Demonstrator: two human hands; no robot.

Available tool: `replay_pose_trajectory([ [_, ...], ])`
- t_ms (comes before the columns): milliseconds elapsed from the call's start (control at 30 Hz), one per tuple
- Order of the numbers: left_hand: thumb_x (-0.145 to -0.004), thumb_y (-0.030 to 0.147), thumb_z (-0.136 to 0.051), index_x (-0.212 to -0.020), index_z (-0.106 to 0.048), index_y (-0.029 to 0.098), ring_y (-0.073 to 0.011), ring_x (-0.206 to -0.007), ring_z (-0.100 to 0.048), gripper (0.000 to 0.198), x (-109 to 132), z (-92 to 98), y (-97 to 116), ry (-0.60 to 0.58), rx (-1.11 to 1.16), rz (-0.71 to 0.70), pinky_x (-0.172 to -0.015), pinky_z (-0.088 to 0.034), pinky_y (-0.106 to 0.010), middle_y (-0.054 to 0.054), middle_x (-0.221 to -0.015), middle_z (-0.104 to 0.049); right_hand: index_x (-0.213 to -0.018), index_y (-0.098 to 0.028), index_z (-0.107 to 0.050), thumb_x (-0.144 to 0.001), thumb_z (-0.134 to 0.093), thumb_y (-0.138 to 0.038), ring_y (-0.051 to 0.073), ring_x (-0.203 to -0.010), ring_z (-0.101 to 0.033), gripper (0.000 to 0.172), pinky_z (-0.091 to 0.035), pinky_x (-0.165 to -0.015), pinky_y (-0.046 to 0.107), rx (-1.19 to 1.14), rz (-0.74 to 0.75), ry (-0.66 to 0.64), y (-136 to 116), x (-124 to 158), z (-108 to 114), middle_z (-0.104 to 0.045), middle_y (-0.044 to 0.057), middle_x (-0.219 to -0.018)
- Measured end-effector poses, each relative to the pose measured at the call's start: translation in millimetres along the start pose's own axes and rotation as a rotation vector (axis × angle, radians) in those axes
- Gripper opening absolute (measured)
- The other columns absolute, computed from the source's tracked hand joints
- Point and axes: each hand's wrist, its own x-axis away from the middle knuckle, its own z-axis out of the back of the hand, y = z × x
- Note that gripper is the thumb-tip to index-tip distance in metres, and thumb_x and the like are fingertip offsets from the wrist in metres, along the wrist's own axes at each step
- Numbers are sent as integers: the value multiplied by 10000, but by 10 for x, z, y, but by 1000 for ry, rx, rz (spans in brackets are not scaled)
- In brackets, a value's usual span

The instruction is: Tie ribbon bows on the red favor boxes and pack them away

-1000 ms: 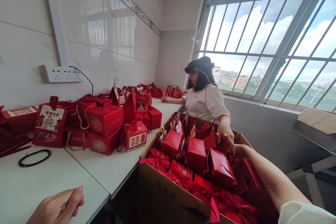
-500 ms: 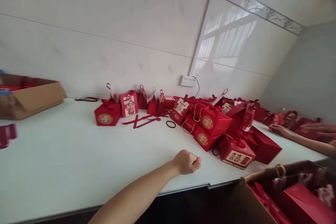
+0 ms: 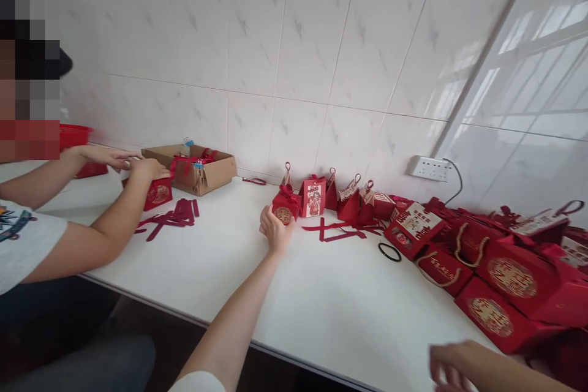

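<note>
A small red gift box (image 3: 285, 207) with a gold round emblem and a bow on top stands on the white table (image 3: 220, 282). My left hand (image 3: 275, 231) reaches out to it, fingers curled round its left side and front. My right hand (image 3: 452, 367) hangs at the lower right, slightly blurred, fingers apart and holding nothing. It is near a pile of red gift boxes (image 3: 512, 275). Beside the box I hold stand a red box with a printed picture (image 3: 313, 197) and several pointed red boxes (image 3: 349, 203) with loops.
Red ribbon strips (image 3: 342, 235) and a black ring (image 3: 389, 252) lie on the table. At the left, a co-worker's hands (image 3: 149, 168) work on another red box (image 3: 159, 193), near a ribbon pile (image 3: 179, 214) and an open cardboard box (image 3: 220, 171). A socket strip (image 3: 430, 168) is on the wall.
My view has swung left, bringing the co-worker in at the left. My left hand has gone from a fist over the table to the small red box. My right hand has come into view.
</note>
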Motion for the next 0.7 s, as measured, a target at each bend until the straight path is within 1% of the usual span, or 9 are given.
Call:
replay_pose_trajectory([
  [33,-740,324,-599,-1307,-188,147,-383,-1326,-261,722,-43,-37,-25,41,-19,76,-969,-276,-631,-266,-1369,-302,-645,-250,-669,-668,-740,-389,164,-633,-587,158,-473,-586,273,1,57,-117,-155,-169,-46,-666,33,-711],
  [67,-702,358,-643,-1319,-167,159,-386,-1327,-261,804,-73,-87,-33,64,-33,129,-969,-276,-628,-265,-1375,-300,-640,-257,-669,-702,-688,-384,173,-628,-585,143,-450,-587,283,25,148,-252,-307,-338,-104,-664,31,-692],
  [100,-661,379,-682,-1327,-162,173,-379,-1330,-264,869,-96,-144,-30,74,-42,163,-980,-278,-610,-256,-1381,-305,-656,-254,-662,-747,-618,-385,180,-632,-581,165,-432,-589,289,19,225,-285,-446,-504,-172,-665,31,-691],
  [200,-585,386,-737,-1346,-178,195,-348,-1337,-281,963,-149,-282,-7,77,-55,207,-1019,-286,-534,-231,-1400,-319,-710,-222,-614,-804,-478,-426,186,-659,-575,262,-420,-596,288,-155,317,-175,-721,-959,-434,-653,38,-714],
  [333,-568,358,-739,-1364,-183,158,-360,-1308,-338,991,-197,-329,-21,64,-48,239,-1002,-327,-514,-251,-1376,-357,-753,-193,-581,-798,-439,-514,180,-665,-570,354,-450,-620,291,-452,277,-42,-774,-1406,-818,-621,44,-707],
  [500,-582,336,-741,-1348,-191,178,-367,-1265,-398,956,-221,-317,-49,37,-14,252,-994,-346,-528,-226,-1322,-422,-777,-188,-583,-764,-486,-552,168,-632,-547,377,-454,-591,285,-715,211,47,-713,-1596,-1106,-571,22,-666],
  [567,-592,314,-737,-1340,-173,187,-367,-1256,-409,945,-228,-293,-25,33,16,266,-1000,-340,-545,-219,-1311,-426,-784,-186,-591,-758,-508,-545,158,-607,-534,370,-445,-560,274,-764,185,34,-695,-1583,-1125,-557,12,-648],
  [633,-618,313,-722,-1341,-110,203,-324,-1256,-423,953,-222,-238,39,31,61,251,-1018,-353,-504,-202,-1329,-404,-791,-183,-600,-758,-520,-540,148,-585,-518,368,-430,-531,264,-782,177,40,-679,-1563,-1098,-553,8,-642],
  [700,-635,323,-708,-1335,-49,216,-264,-1264,-421,967,-185,-150,149,43,192,132,-1025,-379,-423,-187,-1370,-354,-780,-177,-603,-758,-527,-549,144,-570,-509,381,-427,-522,264,-789,172,88,-656,-1560,-1032,-548,9,-633],
])
